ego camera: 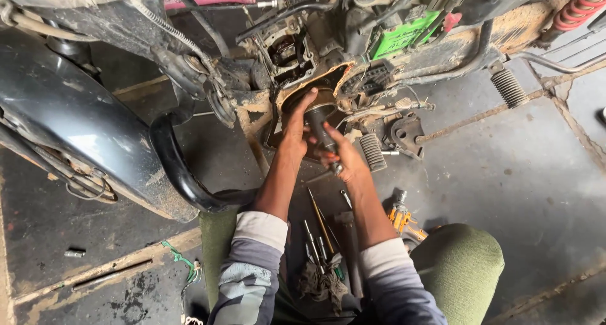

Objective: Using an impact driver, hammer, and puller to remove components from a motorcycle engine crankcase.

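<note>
1. The right hand (pixel 344 164) has its fingers closed round a dark cylindrical tool (pixel 320 130), gripped low on the shaft.
2. The tool's long axis runs up and slightly left, its upper end meeting the round opening (pixel 319 101) in the engine casing.
3. The left hand (pixel 295 126) lies just left of the tool, fingers spread against the opening's rim, holding nothing; it is the nearer hand to the opening.
4. Loose screwdrivers (pixel 322 221) lie on the floor between the forearms.

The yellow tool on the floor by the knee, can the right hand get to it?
Probably yes. The yellow tool lies in the open just right of the right forearm, nothing covering it. But the right hand is busy, its grip around a dark cylindrical tool, so it would need to let go first.
</note>
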